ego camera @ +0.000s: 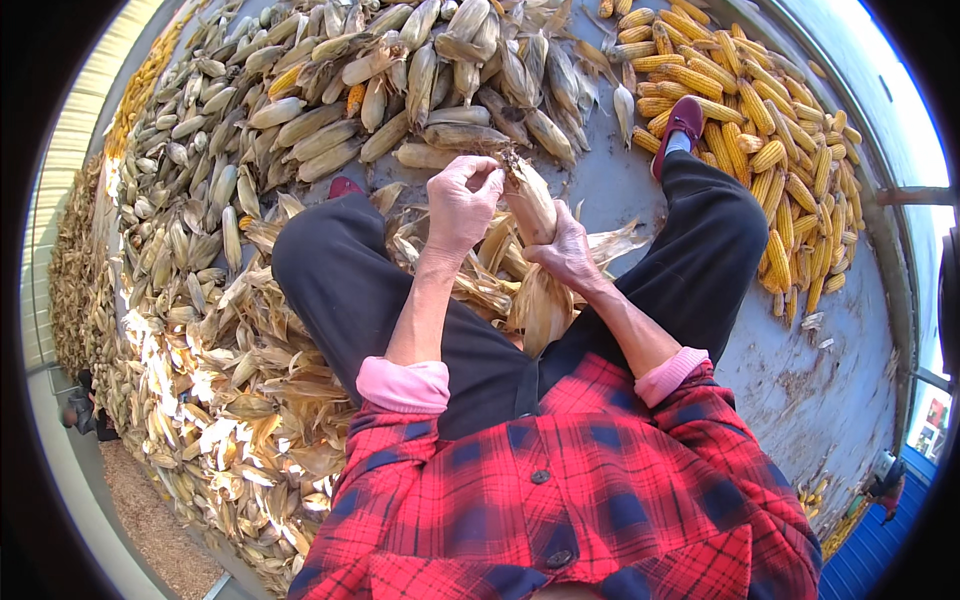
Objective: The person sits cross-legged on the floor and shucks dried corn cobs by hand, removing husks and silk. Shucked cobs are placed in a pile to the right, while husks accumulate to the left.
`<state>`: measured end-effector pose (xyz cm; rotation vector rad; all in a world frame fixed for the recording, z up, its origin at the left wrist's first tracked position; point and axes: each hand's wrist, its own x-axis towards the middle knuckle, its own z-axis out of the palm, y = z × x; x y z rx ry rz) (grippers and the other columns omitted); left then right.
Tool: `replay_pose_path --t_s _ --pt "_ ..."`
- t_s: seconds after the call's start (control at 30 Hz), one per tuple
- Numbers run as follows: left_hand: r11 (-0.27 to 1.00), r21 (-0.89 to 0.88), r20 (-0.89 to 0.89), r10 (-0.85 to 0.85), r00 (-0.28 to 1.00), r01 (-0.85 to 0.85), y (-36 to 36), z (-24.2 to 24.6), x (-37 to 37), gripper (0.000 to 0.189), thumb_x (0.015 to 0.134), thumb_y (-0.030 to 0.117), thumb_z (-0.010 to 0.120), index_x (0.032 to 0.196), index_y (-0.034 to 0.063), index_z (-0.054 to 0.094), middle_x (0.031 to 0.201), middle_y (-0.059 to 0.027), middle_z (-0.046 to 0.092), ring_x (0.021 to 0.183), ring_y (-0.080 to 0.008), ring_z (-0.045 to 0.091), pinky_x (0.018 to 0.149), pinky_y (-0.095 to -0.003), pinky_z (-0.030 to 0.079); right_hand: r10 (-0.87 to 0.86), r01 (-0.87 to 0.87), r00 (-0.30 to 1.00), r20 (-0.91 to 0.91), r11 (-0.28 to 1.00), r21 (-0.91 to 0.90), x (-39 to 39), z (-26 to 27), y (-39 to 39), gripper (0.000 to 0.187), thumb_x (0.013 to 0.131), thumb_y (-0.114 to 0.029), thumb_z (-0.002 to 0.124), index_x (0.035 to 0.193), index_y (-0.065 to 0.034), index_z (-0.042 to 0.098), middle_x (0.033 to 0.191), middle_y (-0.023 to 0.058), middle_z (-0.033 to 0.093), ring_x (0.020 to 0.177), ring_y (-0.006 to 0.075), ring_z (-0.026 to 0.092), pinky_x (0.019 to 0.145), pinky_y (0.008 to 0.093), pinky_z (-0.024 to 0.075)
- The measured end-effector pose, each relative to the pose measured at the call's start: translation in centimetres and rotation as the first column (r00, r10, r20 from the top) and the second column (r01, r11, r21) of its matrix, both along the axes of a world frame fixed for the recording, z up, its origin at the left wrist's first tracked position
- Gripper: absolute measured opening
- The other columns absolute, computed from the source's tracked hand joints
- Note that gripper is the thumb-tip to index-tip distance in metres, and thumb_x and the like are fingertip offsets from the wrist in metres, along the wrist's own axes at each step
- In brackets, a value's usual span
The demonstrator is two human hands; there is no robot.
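Observation:
In my right hand (564, 251) is an ear of corn (534, 196) in its dry husk, gripped around its lower half. The ear tilts up and to the left, its dark, frayed tip on top. My left hand (466, 196) pinches at that tip with thumb and forefinger, and its other fingers are curled in. Just what lies between those fingertips is hidden. Beneath the hands, between my legs, is a heap of loose dry husks (540, 307).
Unhusked ears (322, 127) are piled in front and to the left. Bare yellow cobs of corn (780, 172) lie heaped at the right, against my shoe (681, 127). Stripped husks (270, 405) spread along my left side. A grey floor (810, 375) shows at the right.

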<state>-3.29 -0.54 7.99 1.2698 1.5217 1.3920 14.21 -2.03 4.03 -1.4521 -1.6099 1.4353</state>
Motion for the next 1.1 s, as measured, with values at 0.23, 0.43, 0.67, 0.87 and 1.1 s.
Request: replay_pose_path --t_s 0.23,0.43,0.67,0.87,1.1 --pt "0.997 0.063 -0.161 0.058 0.985 -0.048 -0.3 -0.5 0.5 0.005 0.082 0.0 0.064 0.086 -0.0006 0.061 0.07 -0.0005 0.064 0.061 -0.0052 0.059 0.055 -0.0204 0.048 0.009 -0.012 0.997 -0.079 0.999 -0.037 -0.2 0.0 -0.2 0.058 0.059 -0.009 0.075 0.111 -0.0021 0.05 0.096 0.0121 0.062 0.09 0.024 0.06 0.082 0.0344 0.0481" --pt "0.994 -0.1 0.582 0.102 0.807 -0.053 -0.6 -1.0 1.3 0.008 0.082 -0.003 0.058 0.081 0.0048 0.054 0.072 -0.0015 0.058 0.058 -0.0082 0.056 0.059 -0.0249 0.053 -0.069 -0.068 0.891 -0.449 0.957 -0.281 -0.5 1.0 0.0 0.054 0.065 -0.005 0.074 0.114 -0.0023 0.052 0.097 0.0061 0.06 0.085 0.0163 0.06 0.077 0.0289 0.0492" --pt "0.925 -0.38 0.388 0.179 0.904 -0.02 -1.8 -4.2 1.1 0.018 0.077 -0.002 0.061 0.072 0.0085 0.048 0.069 -0.003 0.058 0.058 -0.0109 0.058 0.054 -0.0259 0.053 -0.419 0.029 0.609 -0.674 0.86 -0.509 1.3 1.3 2.6 0.047 0.07 0.004 0.067 0.113 -0.0027 0.053 0.1 0.0083 0.062 0.092 0.0212 0.062 0.079 0.0393 0.0538" --pt "0.978 -0.152 -0.053 0.138 0.989 -0.144 -0.8 -4.7 0.8 0.016 0.077 -0.001 0.06 0.093 0.0029 0.059 0.077 0.0021 0.056 0.064 -0.0044 0.05 0.056 -0.0195 0.044 -0.383 0.074 0.722 -0.577 0.871 -0.485 1.4 1.8 2.2 0.048 0.068 0.004 0.068 0.113 -0.0046 0.054 0.097 0.0075 0.063 0.086 0.0185 0.062 0.074 0.0352 0.0542" --pt "0.993 -0.117 0.186 -0.012 0.983 0.034 0.1 1.2 1.6 0.037 0.088 0.021 0.069 0.116 -0.0014 0.059 0.096 -0.0024 0.06 0.076 -0.0057 0.053 0.065 -0.0192 0.045 -0.14 -0.043 0.897 -0.42 0.916 -0.398 1.4 0.8 1.8 0.05 0.065 0.0 0.069 0.113 -0.0037 0.054 0.088 0.0049 0.062 0.076 0.0137 0.061 0.065 0.0265 0.0496"
